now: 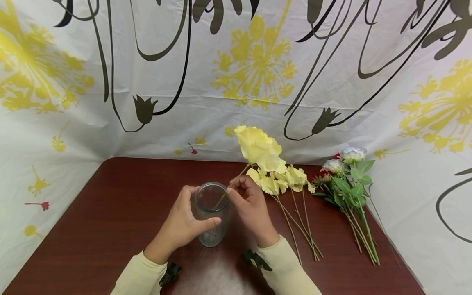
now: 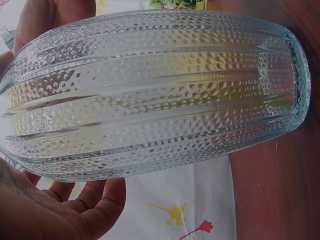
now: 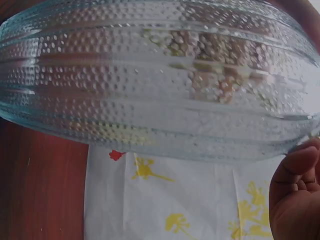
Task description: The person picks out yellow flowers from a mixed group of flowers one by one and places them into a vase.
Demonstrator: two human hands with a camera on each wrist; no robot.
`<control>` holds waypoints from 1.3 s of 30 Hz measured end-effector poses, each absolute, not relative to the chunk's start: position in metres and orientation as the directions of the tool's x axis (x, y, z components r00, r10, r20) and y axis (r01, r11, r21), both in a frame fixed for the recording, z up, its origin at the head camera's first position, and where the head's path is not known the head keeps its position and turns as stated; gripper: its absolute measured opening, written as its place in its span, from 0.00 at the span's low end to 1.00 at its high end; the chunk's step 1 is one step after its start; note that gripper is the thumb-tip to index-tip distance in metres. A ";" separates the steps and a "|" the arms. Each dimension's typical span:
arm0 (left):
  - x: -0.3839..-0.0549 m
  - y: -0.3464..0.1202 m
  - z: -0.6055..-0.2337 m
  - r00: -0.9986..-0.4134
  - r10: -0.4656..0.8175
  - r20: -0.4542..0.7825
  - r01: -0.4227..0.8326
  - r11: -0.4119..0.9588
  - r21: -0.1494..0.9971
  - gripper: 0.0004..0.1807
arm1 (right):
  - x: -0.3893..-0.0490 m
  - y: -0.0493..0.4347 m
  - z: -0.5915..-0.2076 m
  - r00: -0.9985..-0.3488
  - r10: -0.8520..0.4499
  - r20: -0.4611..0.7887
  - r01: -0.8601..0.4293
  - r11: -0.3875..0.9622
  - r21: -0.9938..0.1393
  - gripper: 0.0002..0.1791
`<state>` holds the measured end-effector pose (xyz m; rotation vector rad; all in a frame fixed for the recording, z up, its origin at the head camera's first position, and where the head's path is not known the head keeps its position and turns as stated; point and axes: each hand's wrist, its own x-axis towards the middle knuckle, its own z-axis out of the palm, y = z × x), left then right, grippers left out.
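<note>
A clear glass vase (image 1: 211,229) with ribbed, dimpled walls stands upright on the table. My left hand (image 1: 182,223) holds it from the left, thumb across the near side and fingers around the far side. In the left wrist view the vase (image 2: 165,95) fills most of the picture, with the left hand (image 2: 60,210) along its edge. My right hand (image 1: 252,205) pinches the thin stem of a yellow artificial flower (image 1: 258,148) at the right of the rim. The stem's lower end slants into the vase's mouth. In the right wrist view, the right hand (image 3: 300,192) shows beside the glass.
Several more yellow flowers (image 1: 295,178) lie right of the right hand, stems toward the front. Farther right lies a bunch of white and red flowers with green leaves (image 1: 346,186). A patterned white cloth (image 1: 199,78) hangs behind the dark red-brown table (image 1: 92,229).
</note>
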<state>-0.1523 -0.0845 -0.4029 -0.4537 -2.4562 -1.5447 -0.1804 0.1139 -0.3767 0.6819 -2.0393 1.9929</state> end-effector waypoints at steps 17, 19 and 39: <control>-0.152 -0.084 -0.402 -0.929 0.138 0.343 0.369 0.405 0.837 0.45 | -0.200 0.164 -0.380 -0.908 -0.277 0.315 -0.405 0.380 -0.832 0.07; -0.152 -0.083 -0.402 -0.928 0.139 0.345 0.371 0.406 0.835 0.45 | -0.205 0.176 -0.380 -0.916 -0.248 0.314 -0.396 0.452 -0.799 0.07; -0.151 -0.084 -0.402 -0.946 0.124 0.300 0.324 0.433 0.841 0.46 | -0.225 0.258 -0.429 -0.995 0.067 0.077 0.007 0.798 -0.602 0.09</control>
